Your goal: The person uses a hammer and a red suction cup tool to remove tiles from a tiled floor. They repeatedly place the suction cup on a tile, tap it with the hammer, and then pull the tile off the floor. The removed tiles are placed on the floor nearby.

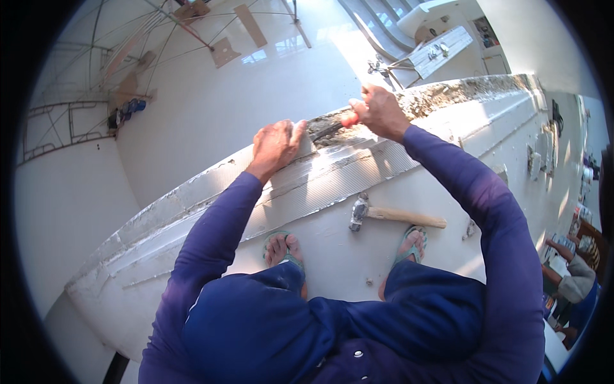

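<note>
My right hand [380, 114] is closed round the orange-red handle [349, 120] of a hand tool. Its narrow dark blade [327, 131] points left along the broken strip on top of a curved pale ledge [211, 182]; whether it is a chisel or a screwdriver I cannot tell. A short way left of the blade tip, my left hand [278, 144] curls over the ledge's far edge, thumb toward the blade. A hammer [400, 216] with a wooden handle and a worn metal head lies on the floor between my sandalled feet.
Rough, crumbled material [441, 99] runs along the ledge to the right. Beyond the ledge is a much lower floor [268, 77] with scaffolding [64, 125] and a board table [441, 52]. Another person [575, 281] is at the far right, near scattered pieces [534, 163].
</note>
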A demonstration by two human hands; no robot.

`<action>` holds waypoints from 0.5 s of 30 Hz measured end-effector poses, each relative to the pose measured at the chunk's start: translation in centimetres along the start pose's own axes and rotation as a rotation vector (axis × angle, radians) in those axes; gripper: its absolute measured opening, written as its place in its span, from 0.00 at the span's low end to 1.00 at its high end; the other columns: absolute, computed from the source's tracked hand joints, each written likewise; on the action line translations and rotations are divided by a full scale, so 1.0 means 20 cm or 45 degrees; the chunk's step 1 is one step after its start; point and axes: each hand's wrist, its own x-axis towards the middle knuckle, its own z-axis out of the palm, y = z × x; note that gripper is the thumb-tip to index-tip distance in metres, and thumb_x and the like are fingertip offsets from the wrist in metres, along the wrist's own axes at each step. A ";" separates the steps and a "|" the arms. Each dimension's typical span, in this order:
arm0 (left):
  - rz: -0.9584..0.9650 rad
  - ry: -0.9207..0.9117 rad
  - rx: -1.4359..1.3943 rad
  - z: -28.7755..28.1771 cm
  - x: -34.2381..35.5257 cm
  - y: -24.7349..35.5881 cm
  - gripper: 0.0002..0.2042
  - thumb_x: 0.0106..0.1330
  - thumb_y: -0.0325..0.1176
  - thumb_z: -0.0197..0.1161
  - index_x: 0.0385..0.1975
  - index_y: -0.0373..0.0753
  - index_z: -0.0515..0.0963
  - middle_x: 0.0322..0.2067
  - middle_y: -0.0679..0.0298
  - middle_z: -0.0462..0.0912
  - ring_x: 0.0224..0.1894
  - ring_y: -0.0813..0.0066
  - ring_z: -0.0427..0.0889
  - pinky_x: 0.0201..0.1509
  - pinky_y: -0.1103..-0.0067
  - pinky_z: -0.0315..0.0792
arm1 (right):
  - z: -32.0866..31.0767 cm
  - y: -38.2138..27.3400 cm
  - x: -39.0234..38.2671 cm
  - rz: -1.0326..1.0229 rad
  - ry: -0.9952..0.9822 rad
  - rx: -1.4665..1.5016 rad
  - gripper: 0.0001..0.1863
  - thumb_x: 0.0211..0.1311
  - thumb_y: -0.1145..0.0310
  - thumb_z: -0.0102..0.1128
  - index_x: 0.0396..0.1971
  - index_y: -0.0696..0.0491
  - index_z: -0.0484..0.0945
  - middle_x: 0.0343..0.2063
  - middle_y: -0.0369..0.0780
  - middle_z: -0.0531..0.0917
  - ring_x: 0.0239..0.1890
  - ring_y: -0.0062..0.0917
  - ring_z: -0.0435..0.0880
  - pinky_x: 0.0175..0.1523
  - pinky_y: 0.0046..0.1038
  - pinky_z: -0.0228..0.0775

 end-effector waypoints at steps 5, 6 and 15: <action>-0.121 0.100 -0.111 0.03 0.04 0.10 0.32 0.68 0.64 0.60 0.37 0.33 0.86 0.30 0.50 0.89 0.38 0.54 0.91 0.50 0.61 0.83 | 0.09 0.29 0.11 0.061 -0.129 0.494 0.05 0.68 0.74 0.58 0.32 0.59 0.75 0.30 0.44 0.86 0.36 0.33 0.89 0.40 0.34 0.83; -0.162 0.089 -0.167 0.03 0.03 0.09 0.29 0.68 0.60 0.62 0.36 0.33 0.86 0.29 0.50 0.89 0.36 0.55 0.91 0.48 0.61 0.84 | 0.08 0.24 0.12 0.132 -0.177 0.626 0.05 0.68 0.75 0.57 0.31 0.57 0.72 0.29 0.42 0.85 0.33 0.29 0.88 0.38 0.31 0.83; -0.050 0.152 -0.294 0.02 0.02 0.07 0.23 0.68 0.52 0.63 0.35 0.32 0.85 0.31 0.48 0.89 0.38 0.52 0.90 0.50 0.61 0.82 | 0.16 0.42 0.27 0.258 -0.195 0.875 0.14 0.66 0.75 0.59 0.28 0.44 0.63 0.23 0.27 0.66 0.20 0.12 0.67 0.19 0.21 0.62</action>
